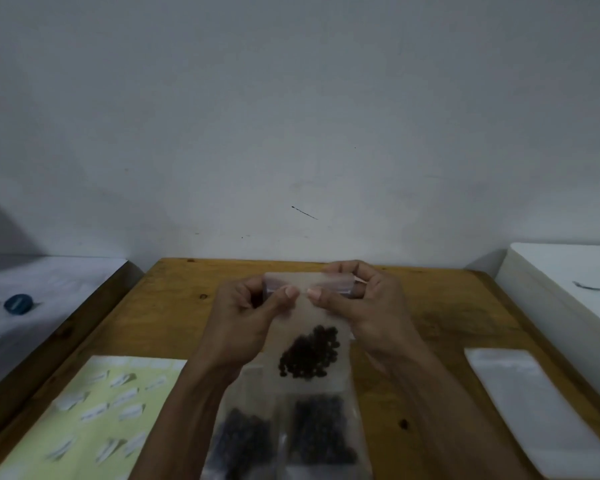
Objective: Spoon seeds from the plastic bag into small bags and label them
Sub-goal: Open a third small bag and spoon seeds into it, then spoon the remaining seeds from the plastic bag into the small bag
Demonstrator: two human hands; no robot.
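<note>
Grey plaster wall fills the upper two thirds of the frame, and below it a wooden table [160, 317] runs across the bottom centre. At mid-frame both hands hold a small clear bag [312, 327] above the table. The left hand [246, 320] pinches the bag's top edge between thumb and curled fingers, and the right hand [364, 306] pinches the same edge just beside it, the two thumbnails close together. A clump of dark seeds [310, 353] sits inside the bag, below the hands. Under it, at bottom centre, two more clear bags of seeds [284, 441] lie side by side on the table, partly covered by the held bag.

At lower left lies a pale yellow label sheet [94, 417] carrying rows of white stickers; any print on them is too blurred to read. At lower right a stack of empty clear bags [534, 407] lies flat on the table. A white surface with a blue round object [18, 303] shows at the left edge, and a white box [568, 282] stands at the right edge.
</note>
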